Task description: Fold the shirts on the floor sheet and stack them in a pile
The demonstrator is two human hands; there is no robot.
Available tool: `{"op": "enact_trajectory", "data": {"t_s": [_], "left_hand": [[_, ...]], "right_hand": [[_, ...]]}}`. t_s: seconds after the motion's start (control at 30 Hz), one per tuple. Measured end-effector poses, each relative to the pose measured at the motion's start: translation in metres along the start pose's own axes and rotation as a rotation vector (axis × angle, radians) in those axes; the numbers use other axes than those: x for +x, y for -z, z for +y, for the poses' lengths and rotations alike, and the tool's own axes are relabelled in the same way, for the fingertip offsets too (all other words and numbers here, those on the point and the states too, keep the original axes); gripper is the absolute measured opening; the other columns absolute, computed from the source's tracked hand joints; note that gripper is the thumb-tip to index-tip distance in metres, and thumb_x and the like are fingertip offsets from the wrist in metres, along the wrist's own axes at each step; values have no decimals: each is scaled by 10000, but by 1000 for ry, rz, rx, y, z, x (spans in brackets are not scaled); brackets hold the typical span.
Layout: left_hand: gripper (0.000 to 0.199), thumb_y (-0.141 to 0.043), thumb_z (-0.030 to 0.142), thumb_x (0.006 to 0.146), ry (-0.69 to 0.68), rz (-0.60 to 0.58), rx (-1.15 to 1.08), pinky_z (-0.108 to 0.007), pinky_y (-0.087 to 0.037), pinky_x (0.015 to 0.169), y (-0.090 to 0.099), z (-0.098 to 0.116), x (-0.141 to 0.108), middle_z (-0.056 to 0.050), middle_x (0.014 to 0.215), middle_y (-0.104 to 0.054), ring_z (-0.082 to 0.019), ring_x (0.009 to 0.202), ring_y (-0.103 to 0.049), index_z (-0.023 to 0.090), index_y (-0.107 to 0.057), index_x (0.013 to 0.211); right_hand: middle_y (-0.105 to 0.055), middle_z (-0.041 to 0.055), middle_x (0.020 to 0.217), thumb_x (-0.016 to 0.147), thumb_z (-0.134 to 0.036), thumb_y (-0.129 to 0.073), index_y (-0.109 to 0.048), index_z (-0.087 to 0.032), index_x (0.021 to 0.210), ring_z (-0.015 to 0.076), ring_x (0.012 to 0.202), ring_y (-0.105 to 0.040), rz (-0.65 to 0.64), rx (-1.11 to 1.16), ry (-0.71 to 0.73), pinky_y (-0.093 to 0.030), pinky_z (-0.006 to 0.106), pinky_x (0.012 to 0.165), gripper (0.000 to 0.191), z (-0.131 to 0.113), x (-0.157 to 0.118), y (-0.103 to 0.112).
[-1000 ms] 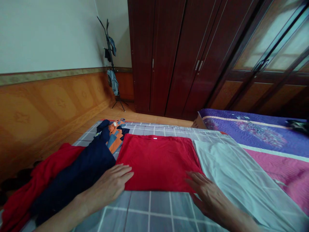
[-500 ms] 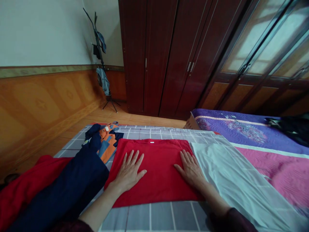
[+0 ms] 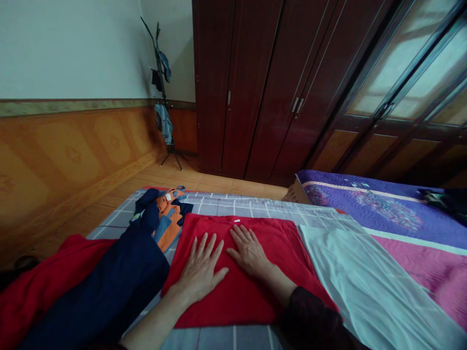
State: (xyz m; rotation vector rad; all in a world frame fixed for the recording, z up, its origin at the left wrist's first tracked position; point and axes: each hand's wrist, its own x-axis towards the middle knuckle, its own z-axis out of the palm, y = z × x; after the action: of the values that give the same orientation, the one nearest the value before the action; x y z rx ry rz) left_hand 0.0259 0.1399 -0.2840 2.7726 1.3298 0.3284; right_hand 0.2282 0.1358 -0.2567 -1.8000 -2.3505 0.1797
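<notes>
My left hand [image 3: 200, 274] lies on the red shirt [image 3: 275, 238], fingers apart; my right hand [image 3: 252, 253] rests there too, fingers nearly together, the shirt flat on the checked sheet [image 3: 215, 338]. Light, even outward strokes should smooth it without dragging edges. Its white neck label [image 3: 237, 220] is unreadably small.

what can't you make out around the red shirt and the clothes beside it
All in the head view:
- Any print on the white label of the red shirt: too small.
- The fabric under the left hand and right hand: covered by them.
- The near end of the navy garment: cut off by the frame edge.
- What the black item is: dark, cut by the right edge.
</notes>
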Motion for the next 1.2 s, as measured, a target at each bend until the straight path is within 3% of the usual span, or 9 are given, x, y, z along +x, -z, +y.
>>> {"op": "enact_trajectory", "data": {"t_s": [0.13, 0.33, 0.47, 0.53, 0.7, 0.83, 1.0, 1.13, 1.2], "left_hand": [[674, -433, 543, 893, 14, -39, -15, -602, -140, 1107, 5, 2, 0, -100, 1548, -166, -356, 1415, -91, 252, -251, 1474], [680, -437, 552, 891, 27, -57, -38, -609, -141, 1107, 10, 3, 0, -93, 1550, -156, -364, 1412, -85, 266, -240, 1476], [682, -412, 570, 896, 27, -88, -54, -613, -150, 1104, 15, 3, 1, -103, 1549, -151, -366, 1411, -83, 257, -238, 1477], [690, -418, 571, 893, 37, -101, -57, -614, -147, 1104, 17, 5, 1, -107, 1550, -138, -370, 1411, -70, 250, -239, 1477], [679, -404, 560, 905, 27, -104, -69, -591, -134, 1116, 14, 4, -1, -96, 1555, -110, -346, 1417, -46, 255, -214, 1482], [663, -369, 574, 915, 12, -89, -53, -543, -135, 1135, 13, -18, 4, -70, 1551, -155, -287, 1425, -109, 253, -225, 1477], [638, -352, 527, 934, 277, -21, 45, -532, -167, 1128, 21, -45, 19, -135, 1504, -284, -296, 1404, -206, 142, -328, 1442], [608, -323, 515, 949, 80, -14, 27, -489, -168, 1142, 20, -38, 29, -61, 1522, -263, -245, 1416, -180, 204, -261, 1468], [601, -318, 520, 949, 71, -42, 22, -489, -176, 1139, 16, -37, 33, -58, 1520, -267, -244, 1411, -202, 208, -277, 1462]], "right_hand": [[-296, 189, 1487, 930, -477, -399, -397, -58, 1398, 333, 1375, -253, 104, -172, -309, -198, 499, 1115, 628, 39, -3, -2], [-315, 120, 1496, 921, -524, -400, -393, -184, 1416, 303, 1379, -255, 86, -209, -67, -223, 479, 1106, 601, 47, -11, -5], [-371, 246, 1431, 913, -451, -459, -461, -50, 1354, 397, 1333, -305, 184, -317, -364, -247, 556, 1060, 596, 55, -5, 2], [-340, 238, 1452, 902, -451, -482, -467, -70, 1356, 394, 1348, -278, 199, -298, -274, -255, 546, 1065, 592, 45, -8, -1], [-306, 99, 1502, 926, -407, -440, -388, -199, 1418, 286, 1388, -239, 159, -168, 159, -265, 480, 1104, 536, 2, -25, -23], [-319, 95, 1496, 931, -435, -422, -384, -194, 1421, 291, 1383, -251, 168, -137, 170, -286, 478, 1100, 547, -3, -29, -29], [-343, 100, 1481, 931, -468, -411, -404, -193, 1411, 310, 1369, -280, 186, -148, 170, -299, 490, 1090, 553, 5, -26, -31], [-347, 102, 1478, 936, -481, -392, -418, -187, 1403, 314, 1362, -293, 202, -167, 195, -303, 493, 1086, 553, 4, -26, -33], [-344, 107, 1479, 934, -481, -394, -423, -180, 1400, 319, 1361, -293, 205, -170, 191, -307, 490, 1083, 556, 4, -26, -34]]}}
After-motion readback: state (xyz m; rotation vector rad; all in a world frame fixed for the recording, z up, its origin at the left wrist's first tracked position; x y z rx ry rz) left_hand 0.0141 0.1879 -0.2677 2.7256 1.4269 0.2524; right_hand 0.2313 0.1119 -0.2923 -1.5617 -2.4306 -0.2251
